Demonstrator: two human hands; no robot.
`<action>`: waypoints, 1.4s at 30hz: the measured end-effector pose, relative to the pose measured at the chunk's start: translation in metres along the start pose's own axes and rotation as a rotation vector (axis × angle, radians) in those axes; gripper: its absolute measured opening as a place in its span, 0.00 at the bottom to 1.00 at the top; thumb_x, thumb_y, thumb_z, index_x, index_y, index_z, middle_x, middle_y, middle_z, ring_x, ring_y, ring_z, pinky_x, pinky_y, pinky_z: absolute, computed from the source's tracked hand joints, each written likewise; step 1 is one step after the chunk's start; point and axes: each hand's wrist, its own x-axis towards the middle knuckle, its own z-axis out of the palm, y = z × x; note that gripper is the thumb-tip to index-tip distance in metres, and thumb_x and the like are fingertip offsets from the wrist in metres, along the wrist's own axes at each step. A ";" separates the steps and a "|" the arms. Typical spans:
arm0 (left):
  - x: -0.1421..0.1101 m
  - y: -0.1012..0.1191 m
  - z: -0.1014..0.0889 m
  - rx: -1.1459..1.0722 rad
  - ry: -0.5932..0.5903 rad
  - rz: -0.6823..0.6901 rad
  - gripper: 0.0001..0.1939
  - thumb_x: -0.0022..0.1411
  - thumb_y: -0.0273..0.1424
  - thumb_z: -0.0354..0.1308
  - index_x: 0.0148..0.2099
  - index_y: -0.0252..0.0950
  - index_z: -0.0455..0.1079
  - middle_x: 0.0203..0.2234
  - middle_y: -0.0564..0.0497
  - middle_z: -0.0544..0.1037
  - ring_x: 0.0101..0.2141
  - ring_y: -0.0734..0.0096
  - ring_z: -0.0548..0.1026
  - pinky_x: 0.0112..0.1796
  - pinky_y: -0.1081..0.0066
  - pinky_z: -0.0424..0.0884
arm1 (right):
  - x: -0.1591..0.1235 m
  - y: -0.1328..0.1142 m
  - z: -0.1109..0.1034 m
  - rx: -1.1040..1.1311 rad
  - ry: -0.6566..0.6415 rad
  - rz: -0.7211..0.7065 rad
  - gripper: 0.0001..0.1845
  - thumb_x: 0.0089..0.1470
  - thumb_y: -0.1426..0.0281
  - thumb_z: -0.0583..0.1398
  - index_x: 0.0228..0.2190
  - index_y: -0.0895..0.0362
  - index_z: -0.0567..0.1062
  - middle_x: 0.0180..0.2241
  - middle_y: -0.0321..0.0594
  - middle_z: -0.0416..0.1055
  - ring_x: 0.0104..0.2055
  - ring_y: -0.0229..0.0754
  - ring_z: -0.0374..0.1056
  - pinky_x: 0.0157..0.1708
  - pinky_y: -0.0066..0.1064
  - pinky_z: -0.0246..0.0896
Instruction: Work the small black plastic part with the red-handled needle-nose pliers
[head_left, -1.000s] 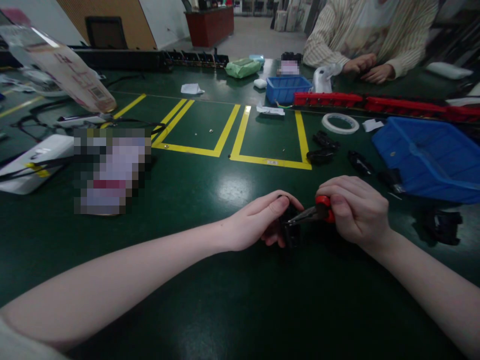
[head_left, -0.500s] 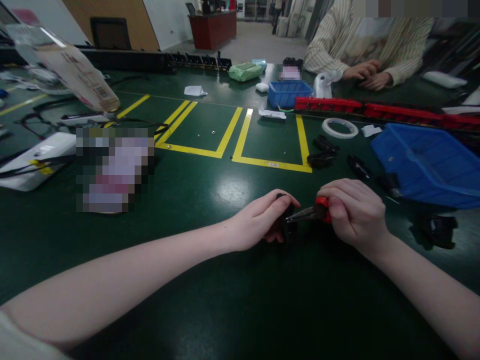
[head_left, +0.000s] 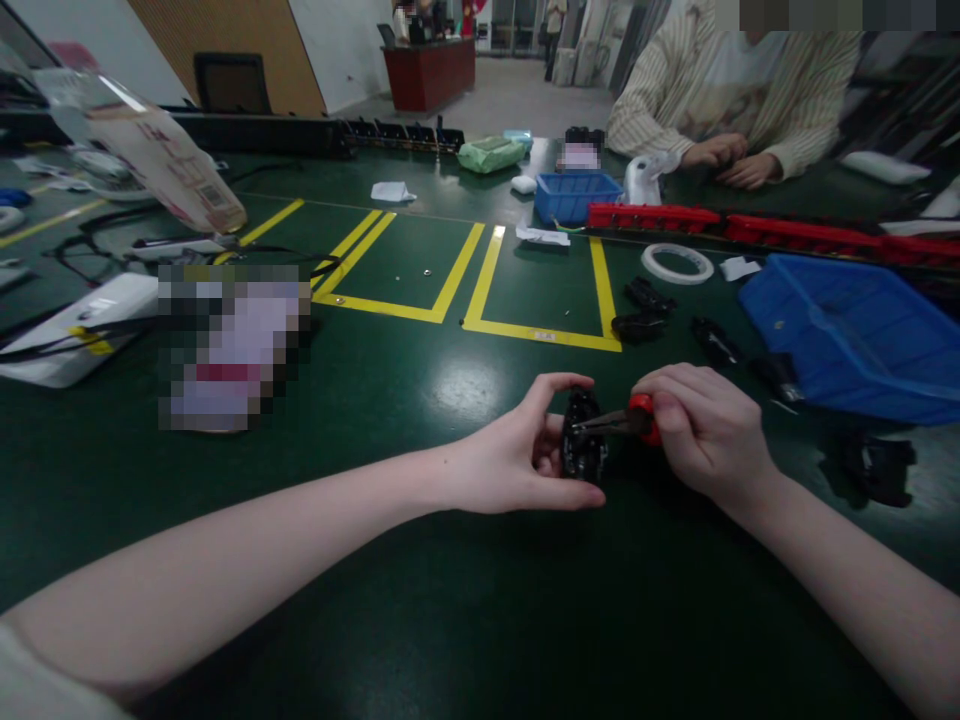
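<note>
My left hand (head_left: 525, 455) pinches a small black plastic part (head_left: 584, 448) between thumb and forefinger, holding it upright just above the green table (head_left: 420, 620). My right hand (head_left: 709, 432) is closed round the red handles of a pair of pliers (head_left: 626, 420). The metal jaws of the pliers point left and touch the upper side of the black part.
A large blue bin (head_left: 855, 335) stands at the right, with loose black parts (head_left: 645, 310) and a tape roll (head_left: 679, 263) near it. A small blue bin (head_left: 574, 195) and red strips (head_left: 750, 222) lie farther back. Another person in a striped shirt (head_left: 720, 90) sits across. Yellow tape outlines (head_left: 480, 270) mark the table.
My left hand has turned and opened its grip, so the black part now shows upright between thumb and forefinger. The pliers stay against it.
</note>
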 end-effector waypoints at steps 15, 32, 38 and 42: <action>-0.001 0.002 -0.001 0.479 0.256 0.069 0.38 0.47 0.40 0.72 0.55 0.36 0.58 0.33 0.52 0.71 0.30 0.71 0.70 0.27 0.73 0.67 | 0.003 -0.005 0.003 -0.072 -0.185 -0.043 0.07 0.50 0.68 0.58 0.27 0.55 0.63 0.26 0.39 0.65 0.27 0.39 0.60 0.26 0.32 0.56; -0.001 0.003 0.000 0.580 0.202 0.177 0.40 0.48 0.41 0.71 0.57 0.34 0.58 0.36 0.50 0.69 0.31 0.71 0.68 0.29 0.71 0.68 | 0.004 -0.009 0.004 -0.165 -0.135 -0.080 0.07 0.55 0.71 0.55 0.25 0.54 0.64 0.24 0.38 0.64 0.26 0.40 0.58 0.26 0.32 0.54; 0.001 0.001 -0.001 0.553 0.143 0.138 0.45 0.51 0.39 0.69 0.64 0.36 0.48 0.36 0.50 0.69 0.30 0.69 0.70 0.28 0.71 0.68 | 0.004 -0.008 0.004 -0.152 -0.158 -0.062 0.06 0.54 0.72 0.56 0.26 0.54 0.64 0.24 0.38 0.64 0.26 0.39 0.57 0.26 0.32 0.54; 0.001 0.001 -0.002 0.535 0.124 0.115 0.38 0.52 0.38 0.68 0.59 0.36 0.53 0.34 0.51 0.70 0.30 0.70 0.70 0.28 0.71 0.68 | 0.003 -0.008 0.005 -0.136 -0.154 -0.057 0.05 0.54 0.71 0.56 0.27 0.54 0.64 0.25 0.39 0.65 0.28 0.41 0.59 0.28 0.33 0.55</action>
